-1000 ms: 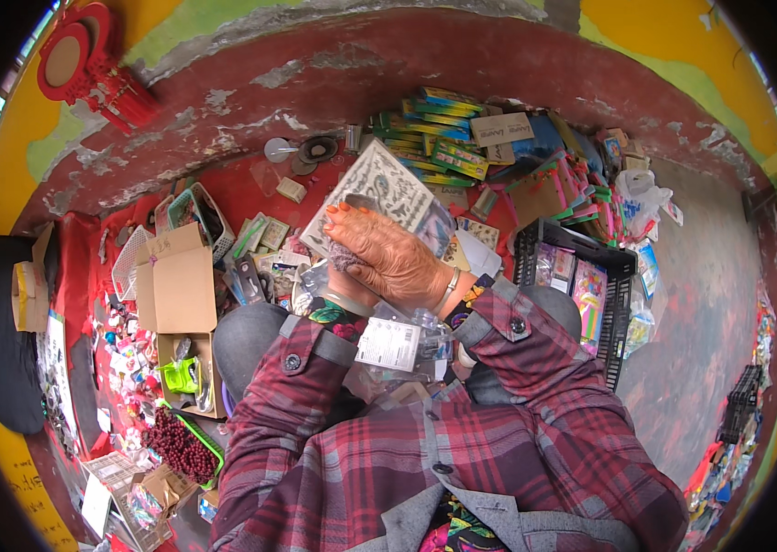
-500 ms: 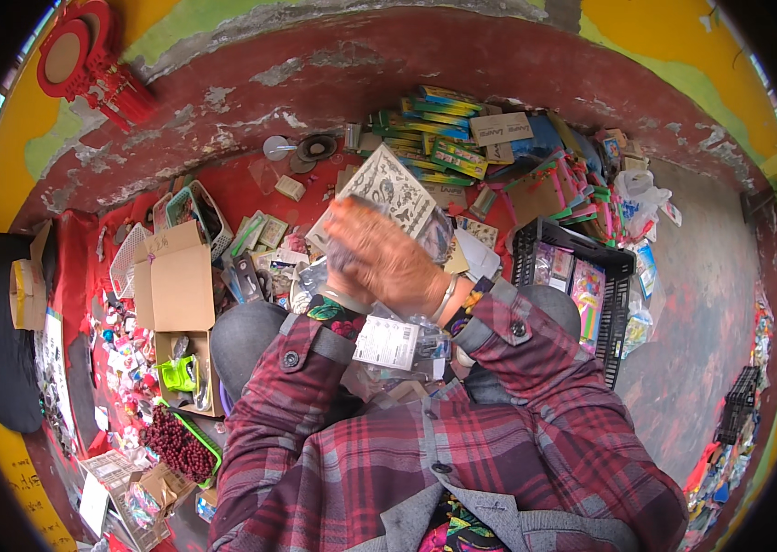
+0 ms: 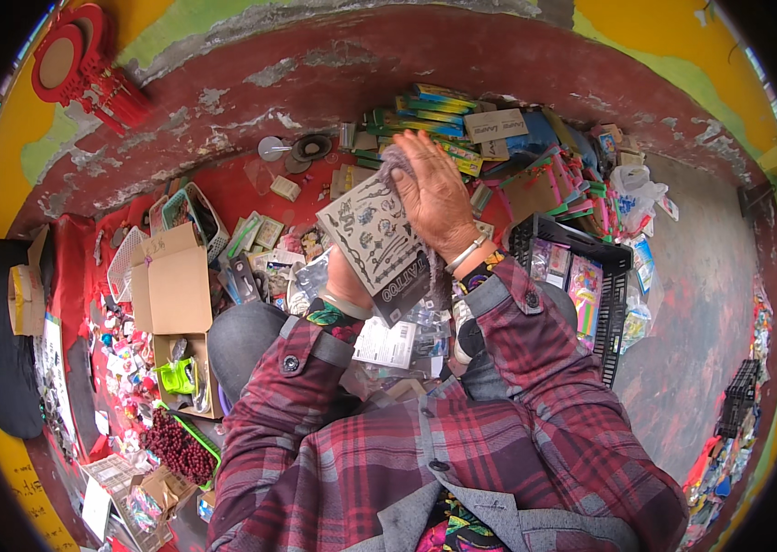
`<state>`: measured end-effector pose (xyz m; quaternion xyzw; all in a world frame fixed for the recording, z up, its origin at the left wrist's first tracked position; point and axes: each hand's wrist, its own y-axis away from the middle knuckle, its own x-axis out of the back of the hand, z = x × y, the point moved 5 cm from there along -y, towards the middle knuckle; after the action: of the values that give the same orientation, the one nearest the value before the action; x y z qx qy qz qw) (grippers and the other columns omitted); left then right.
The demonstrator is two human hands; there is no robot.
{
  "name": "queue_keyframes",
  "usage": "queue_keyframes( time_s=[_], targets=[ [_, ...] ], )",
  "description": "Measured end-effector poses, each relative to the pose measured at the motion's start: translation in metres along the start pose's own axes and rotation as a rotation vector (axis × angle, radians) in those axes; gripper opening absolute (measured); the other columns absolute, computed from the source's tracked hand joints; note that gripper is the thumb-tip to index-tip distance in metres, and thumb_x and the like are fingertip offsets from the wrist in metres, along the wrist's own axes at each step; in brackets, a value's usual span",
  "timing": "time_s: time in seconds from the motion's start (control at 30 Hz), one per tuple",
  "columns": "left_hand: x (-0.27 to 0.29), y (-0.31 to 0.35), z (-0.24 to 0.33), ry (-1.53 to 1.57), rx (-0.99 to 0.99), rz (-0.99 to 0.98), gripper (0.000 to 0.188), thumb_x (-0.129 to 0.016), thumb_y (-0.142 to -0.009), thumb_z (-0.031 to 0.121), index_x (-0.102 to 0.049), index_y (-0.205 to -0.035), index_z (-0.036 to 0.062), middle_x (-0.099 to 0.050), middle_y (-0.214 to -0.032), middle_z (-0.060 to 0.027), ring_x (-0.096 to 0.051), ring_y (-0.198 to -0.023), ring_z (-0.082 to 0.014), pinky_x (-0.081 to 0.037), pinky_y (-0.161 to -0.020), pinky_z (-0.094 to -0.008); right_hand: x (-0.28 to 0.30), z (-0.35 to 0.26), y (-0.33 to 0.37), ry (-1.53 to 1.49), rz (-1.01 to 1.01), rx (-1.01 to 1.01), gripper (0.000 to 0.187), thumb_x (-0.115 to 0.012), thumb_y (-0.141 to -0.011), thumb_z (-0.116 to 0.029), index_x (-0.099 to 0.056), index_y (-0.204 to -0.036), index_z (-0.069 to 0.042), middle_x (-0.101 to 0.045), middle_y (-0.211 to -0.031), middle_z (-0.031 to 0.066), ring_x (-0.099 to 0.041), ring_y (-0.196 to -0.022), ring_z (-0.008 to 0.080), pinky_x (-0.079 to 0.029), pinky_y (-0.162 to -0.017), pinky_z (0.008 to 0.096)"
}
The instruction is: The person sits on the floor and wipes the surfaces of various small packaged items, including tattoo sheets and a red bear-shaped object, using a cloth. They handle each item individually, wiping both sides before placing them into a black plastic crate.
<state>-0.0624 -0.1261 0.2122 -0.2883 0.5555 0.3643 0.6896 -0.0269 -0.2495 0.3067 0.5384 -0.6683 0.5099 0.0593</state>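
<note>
A temporary tattoo sheet (image 3: pixel 375 230), pale with dark printed designs and a dark band along its lower edge, is held tilted in front of me. My left hand (image 3: pixel 342 279) grips it from behind at its lower left side; most of those fingers are hidden. Against the sheet's right edge my right hand (image 3: pixel 439 198) presses a greyish cloth (image 3: pixel 398 164), fingers long and close together. Part of the cloth hangs down below the right palm. Beneath the hands, clear plastic packets with a white label (image 3: pixel 384 342) lie between my knees.
A black crate (image 3: pixel 617 267) of packaged goods stands at my right knee. To the left are an open cardboard box (image 3: pixel 172 290) and a green basket of dark red beads (image 3: pixel 177 446). Colourful boxes (image 3: pixel 430 115) are piled by the far wall.
My right hand has moved up and right across the tattoo sheet, uncovering its face. The sheet has turned and come lower, and the cloth now shows under my right hand.
</note>
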Motion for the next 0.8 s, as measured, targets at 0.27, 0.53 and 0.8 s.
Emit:
queue_keyframes(
  time_s=[0.27, 0.53, 0.8],
  targets=[
    [-0.004, 0.001, 0.026, -0.295, -0.369, -0.039, 0.057, -0.032, -0.095, 0.047, -0.04, -0.134, 0.0068, -0.047, -0.132, -0.011, -0.044, -0.124, -0.024, -0.038, -0.103, -0.0375, -0.023, -0.058, 0.033, -0.306, -0.194, 0.241, 0.044, -0.054, -0.089, -0.026, -0.047, -0.128, -0.007, -0.046, -0.133, 0.0156, -0.038, -0.128, 0.0312, -0.029, -0.106, 0.0426],
    [-0.03, -0.004, 0.011, 0.079, -0.067, -0.201, 0.055, -0.031, -0.096, 0.047, -0.044, -0.13, 0.0057, -0.051, -0.127, -0.013, -0.052, -0.115, -0.0249, -0.044, -0.097, -0.038, -0.015, -0.029, 0.011, -0.003, -0.144, 0.18, 0.046, -0.056, -0.088, -0.027, -0.047, -0.129, -0.009, -0.045, -0.135, 0.0145, -0.037, -0.13, 0.0293, -0.028, -0.107, 0.0429],
    [-0.032, -0.001, 0.026, -0.076, -0.169, 0.071, 0.064, -0.034, -0.093, 0.057, -0.045, -0.129, 0.0056, -0.055, -0.122, -0.0117, -0.056, -0.106, -0.0263, -0.047, -0.091, -0.0387, -0.012, 0.039, 0.009, -0.377, -0.139, -0.502, 0.039, -0.047, -0.096, -0.033, -0.051, -0.122, -0.004, -0.058, -0.117, 0.0146, -0.057, -0.106, 0.0256, -0.043, -0.085, 0.0299]
  ],
)
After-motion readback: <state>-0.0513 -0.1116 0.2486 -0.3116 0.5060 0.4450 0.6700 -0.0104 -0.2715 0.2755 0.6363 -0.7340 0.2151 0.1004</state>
